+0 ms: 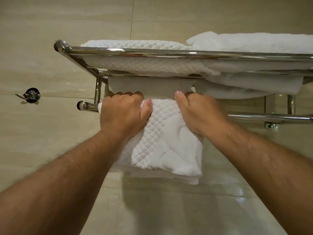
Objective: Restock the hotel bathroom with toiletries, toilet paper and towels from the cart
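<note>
A white quilted towel (pixel 166 138) hangs folded over the lower bar (pixel 271 117) of a chrome wall rack (pixel 152 52). My left hand (pixel 122 112) grips the towel's top left part, fingers curled over the bar and thumb pressed on the fabric. My right hand (pixel 199 111) grips its top right part the same way, thumb pointing up. On the rack's upper shelf lie a folded quilted towel (pixel 135 45) at the left and a folded plain white towel (pixel 254 42) at the right.
Beige tiled wall (pixel 50 22) surrounds the rack. A dark metal wall hook (pixel 31 95) sits to the left of the rack. The lower bar runs bare to the right of the hanging towel.
</note>
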